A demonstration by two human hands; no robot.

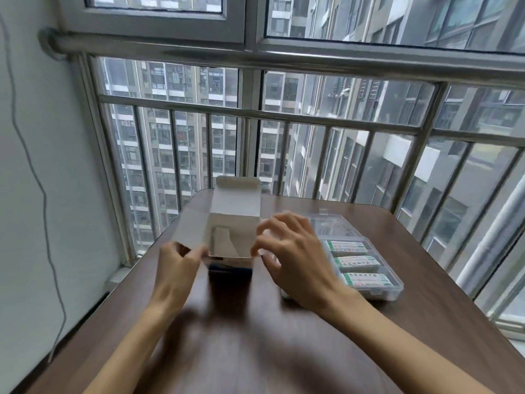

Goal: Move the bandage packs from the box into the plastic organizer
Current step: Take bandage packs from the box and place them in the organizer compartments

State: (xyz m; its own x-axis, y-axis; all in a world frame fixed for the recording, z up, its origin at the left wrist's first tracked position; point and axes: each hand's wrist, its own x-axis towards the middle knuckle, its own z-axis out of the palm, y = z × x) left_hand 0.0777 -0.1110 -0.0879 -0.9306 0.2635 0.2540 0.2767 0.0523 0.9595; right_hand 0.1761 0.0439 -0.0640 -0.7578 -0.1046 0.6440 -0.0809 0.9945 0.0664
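The cardboard box (pixel 230 245) stands upright near the middle of the dark wood-grain table (pixel 255 336), its top flaps folded open; the interior looks pale and no pack can be made out inside, though the view is blurred. The left hand (pixel 177 268) pinches the left side flap; the right hand (pixel 289 257) has curled fingertips at the right flap, apparently pinching it. Three bandage packs (pixel 358 262) already lie side by side in the clear plastic organizer (pixel 366 257), just right of the box, lid open behind. Judged by appearance, the packs are light, slim, stiff-edged cartons with glossy wrapping; best taken across the long sides between thumb and fingers. The box is thin card and would likely tip or crush under firm pressure. The table stands against a barred window (pixel 284 137); a cable (pixel 42 194) hangs on the left wall.
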